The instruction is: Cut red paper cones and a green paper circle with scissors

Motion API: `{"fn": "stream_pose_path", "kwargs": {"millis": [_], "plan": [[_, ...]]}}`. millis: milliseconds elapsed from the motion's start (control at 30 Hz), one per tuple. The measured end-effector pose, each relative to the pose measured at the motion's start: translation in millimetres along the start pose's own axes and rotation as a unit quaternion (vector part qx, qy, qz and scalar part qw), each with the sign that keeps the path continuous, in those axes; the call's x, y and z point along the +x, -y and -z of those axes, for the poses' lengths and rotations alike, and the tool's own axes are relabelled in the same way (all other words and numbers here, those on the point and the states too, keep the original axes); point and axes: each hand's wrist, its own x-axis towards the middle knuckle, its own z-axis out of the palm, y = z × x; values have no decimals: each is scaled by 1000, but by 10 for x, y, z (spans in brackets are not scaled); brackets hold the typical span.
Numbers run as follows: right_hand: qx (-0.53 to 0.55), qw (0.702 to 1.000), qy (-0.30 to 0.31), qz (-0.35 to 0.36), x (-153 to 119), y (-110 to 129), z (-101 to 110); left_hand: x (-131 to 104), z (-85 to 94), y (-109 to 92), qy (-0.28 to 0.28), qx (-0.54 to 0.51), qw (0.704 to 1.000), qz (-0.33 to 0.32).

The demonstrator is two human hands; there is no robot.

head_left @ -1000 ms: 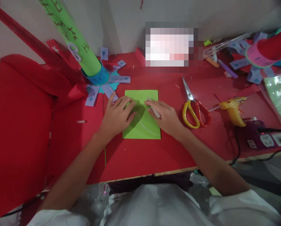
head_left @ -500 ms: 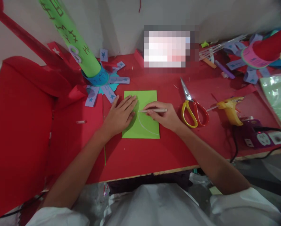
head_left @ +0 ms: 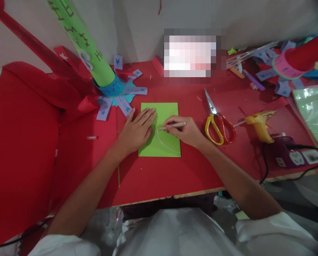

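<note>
A bright green sheet (head_left: 163, 110), perhaps folded paper or thin foam, lies flat on the red tabletop (head_left: 159, 177). My left hand (head_left: 137, 128) rests flat on its left part, fingers stretched out. In my right hand (head_left: 185, 129) is a pale pen (head_left: 179, 124), pinched between thumb and fingers, its tip on the sheet near the middle. A thin white curved line (head_left: 164, 143) runs from close to the tip down to the sheet's lower right edge. To the right of my right hand lie scissors (head_left: 213, 113) with one yellow and one red handle.
A green tube (head_left: 95, 60) with purple starred strips stands at back left. On the right are a yellow glue gun (head_left: 261, 124), a purple power strip (head_left: 284, 153) with a black cord, and a plastic bag (head_left: 313, 110). A large red panel (head_left: 20, 153) borders the left side.
The pen has tilted and its tip has shifted slightly right and down, off the top end of the white line. My left hand stays in place on the green sheet.
</note>
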Motion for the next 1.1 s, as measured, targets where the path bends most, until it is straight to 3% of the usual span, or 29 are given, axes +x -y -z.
{"fn": "stream_pose_path", "kwargs": {"millis": [1100], "plan": [[8, 999, -42, 9, -3, -2, -4, 5, 10, 2, 7, -7, 1000, 1]]}}
